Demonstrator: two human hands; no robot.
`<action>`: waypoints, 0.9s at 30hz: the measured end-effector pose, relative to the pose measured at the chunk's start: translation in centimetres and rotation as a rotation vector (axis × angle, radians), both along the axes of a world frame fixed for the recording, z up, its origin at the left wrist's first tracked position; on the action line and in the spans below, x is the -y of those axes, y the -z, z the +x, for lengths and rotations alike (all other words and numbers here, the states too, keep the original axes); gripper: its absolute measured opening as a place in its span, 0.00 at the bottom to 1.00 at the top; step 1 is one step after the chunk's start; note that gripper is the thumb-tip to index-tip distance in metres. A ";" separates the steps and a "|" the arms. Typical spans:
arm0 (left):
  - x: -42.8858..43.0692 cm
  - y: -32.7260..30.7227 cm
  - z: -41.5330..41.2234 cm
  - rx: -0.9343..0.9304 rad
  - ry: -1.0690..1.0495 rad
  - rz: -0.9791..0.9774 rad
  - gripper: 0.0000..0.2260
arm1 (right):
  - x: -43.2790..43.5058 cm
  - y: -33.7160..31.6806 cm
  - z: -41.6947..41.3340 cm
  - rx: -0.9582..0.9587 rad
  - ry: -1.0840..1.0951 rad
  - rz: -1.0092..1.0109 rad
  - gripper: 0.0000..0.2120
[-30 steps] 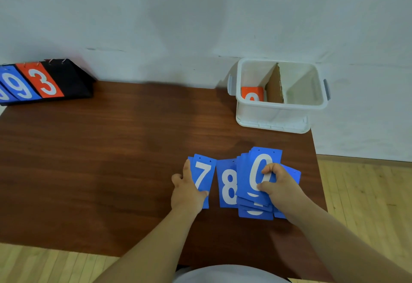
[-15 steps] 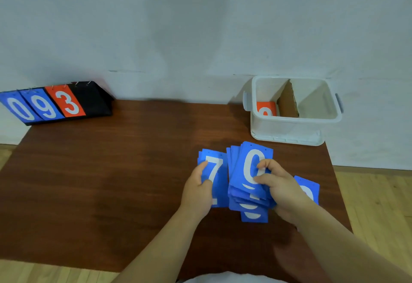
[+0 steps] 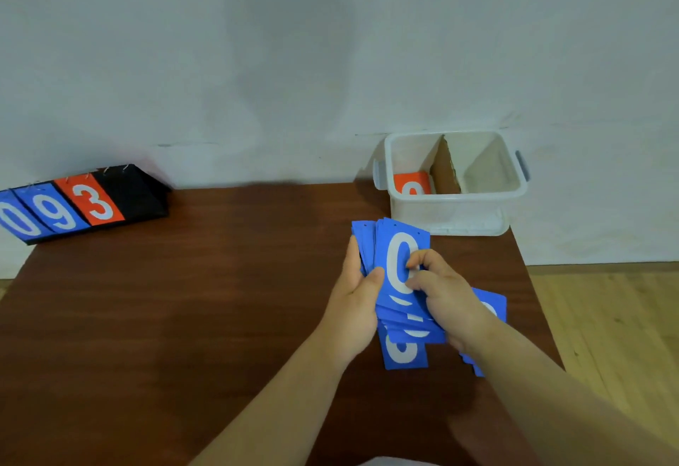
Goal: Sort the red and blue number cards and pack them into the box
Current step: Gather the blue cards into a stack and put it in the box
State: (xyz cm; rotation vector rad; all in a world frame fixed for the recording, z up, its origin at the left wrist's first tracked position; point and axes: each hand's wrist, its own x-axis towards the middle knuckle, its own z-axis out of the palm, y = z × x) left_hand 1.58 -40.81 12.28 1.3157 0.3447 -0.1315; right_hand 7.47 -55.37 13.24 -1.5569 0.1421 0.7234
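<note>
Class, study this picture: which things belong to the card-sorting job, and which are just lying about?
Belongs to the job: stack of blue rectangular number cards, gripped by left hand and right hand; red number card in the left compartment of the clear plastic box; brown cardboard divider.
Just lying about: black flip scoreboard showing 0, 9, 3; dark wooden table.
</note>
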 end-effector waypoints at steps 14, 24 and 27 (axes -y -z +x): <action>6.0 6.6 2.0 -0.385 -0.046 0.717 0.34 | 11.7 2.2 2.0 0.078 0.045 -0.270 0.09; 9.9 14.1 2.4 -0.770 0.009 1.064 0.55 | 17.3 5.9 0.7 0.027 0.039 -0.461 0.10; 10.0 14.3 2.6 -0.754 -0.020 0.994 0.54 | 17.7 6.4 0.6 -0.009 0.035 -0.460 0.10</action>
